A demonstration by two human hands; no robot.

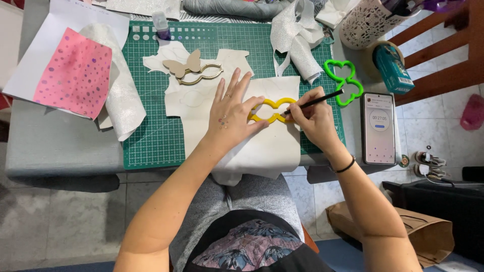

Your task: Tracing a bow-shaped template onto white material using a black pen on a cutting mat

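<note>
My left hand [231, 113] lies flat with fingers spread, pressing a yellow bow-shaped stencil [273, 110] onto a cream sheet of material [262, 146] on the green cutting mat [151, 131]. My right hand [311, 118] grips a black pen [316, 101], its tip touching the stencil's right inner edge. The cream sheet hangs over the table's front edge toward my lap.
A tan butterfly cutout and gold outline stencil [194, 70] lie farther back on the mat. A green stencil [344, 83], a phone showing a timer [378, 128], a teal box [393, 68], white ribbon [297, 43], a pink dotted sheet [75, 73] and a glue bottle [161, 26] surround it.
</note>
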